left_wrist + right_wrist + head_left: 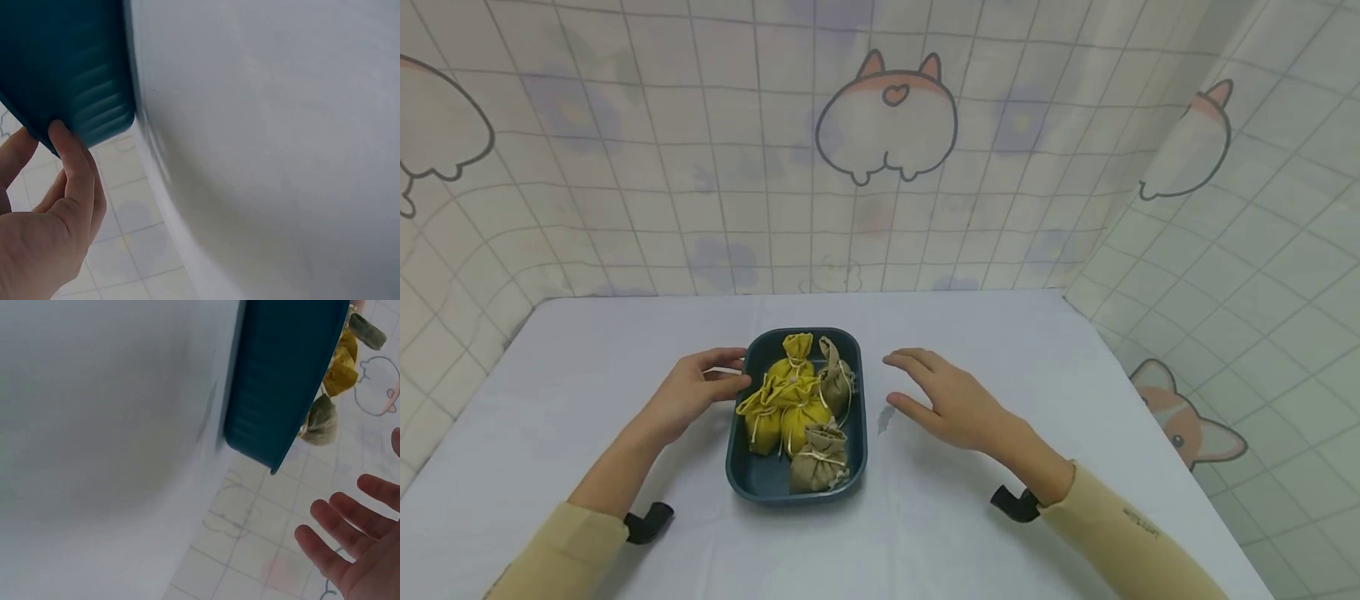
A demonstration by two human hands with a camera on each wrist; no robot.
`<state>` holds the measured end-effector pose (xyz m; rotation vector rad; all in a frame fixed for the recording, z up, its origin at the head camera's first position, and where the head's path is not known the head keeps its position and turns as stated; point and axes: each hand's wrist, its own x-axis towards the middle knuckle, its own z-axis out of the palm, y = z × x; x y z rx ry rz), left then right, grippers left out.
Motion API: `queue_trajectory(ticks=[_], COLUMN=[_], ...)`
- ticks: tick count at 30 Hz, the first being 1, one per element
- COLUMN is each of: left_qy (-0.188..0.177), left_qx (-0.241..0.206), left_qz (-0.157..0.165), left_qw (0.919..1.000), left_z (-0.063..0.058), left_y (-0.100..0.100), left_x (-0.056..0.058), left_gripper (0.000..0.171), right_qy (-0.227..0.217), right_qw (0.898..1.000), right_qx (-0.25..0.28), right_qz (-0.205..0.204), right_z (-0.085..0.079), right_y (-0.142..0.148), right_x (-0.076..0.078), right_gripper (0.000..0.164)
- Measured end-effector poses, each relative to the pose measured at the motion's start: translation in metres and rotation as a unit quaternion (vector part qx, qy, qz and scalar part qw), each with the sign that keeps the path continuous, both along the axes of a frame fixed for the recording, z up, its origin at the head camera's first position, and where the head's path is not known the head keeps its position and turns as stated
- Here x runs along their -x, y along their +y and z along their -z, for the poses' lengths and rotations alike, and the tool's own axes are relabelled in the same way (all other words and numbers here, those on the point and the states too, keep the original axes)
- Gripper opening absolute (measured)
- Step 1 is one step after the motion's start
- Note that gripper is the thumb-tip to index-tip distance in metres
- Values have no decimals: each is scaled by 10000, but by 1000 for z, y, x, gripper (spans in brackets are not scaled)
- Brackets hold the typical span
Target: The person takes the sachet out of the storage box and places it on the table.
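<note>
A dark teal tray (760,483) stands on the white table and holds three yellow drawstring pouches (803,421) and two grey-olive ones, one grey-olive pouch (820,462) at the near end. My left hand (688,392) is at the tray's left side, its fingertips touching the rim with fingers loosely extended. In the left wrist view, one fingertip (57,128) lies against the tray's outer wall just below the rim. To the right of the tray, my right hand (958,404) hovers apart from it, fingers spread and holding nothing.
White cloth covers the table (1000,358) around the tray. A tile-patterned curtain (700,167) with cartoon animals hangs behind and at both sides. Black straps sit at each wrist, including a black mount (1017,504) on the right.
</note>
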<state>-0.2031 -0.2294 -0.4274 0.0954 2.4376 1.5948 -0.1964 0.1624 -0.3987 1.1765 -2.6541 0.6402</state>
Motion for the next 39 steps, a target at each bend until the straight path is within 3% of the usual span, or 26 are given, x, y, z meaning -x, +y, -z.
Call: queue_trajectory(ticks=[5, 12, 31, 39], left_qy=[-64, -162, -288, -584], left_qx=[-10, -405, -774, -1139], left_qz=[-97, -94, -155, -200], left_qw=[9999, 9990, 9965, 9916], left_z=[0, 3, 7, 8], left_y=[0, -2, -2, -3], left_x=[1, 3, 3, 5], left_gripper=[68, 68, 69, 70], right_qy=[62, 103, 132, 224], right_qw=[9994, 9973, 9898, 9872], right_qx=[168, 252, 359, 334], right_qz=[-300, -688, -1369, -1542], right_z=[-2, -3, 4, 9], right_y=[-9, -20, -44, -50], right_x=[-5, -10, -15, -16], right_gripper=[51, 56, 55, 54])
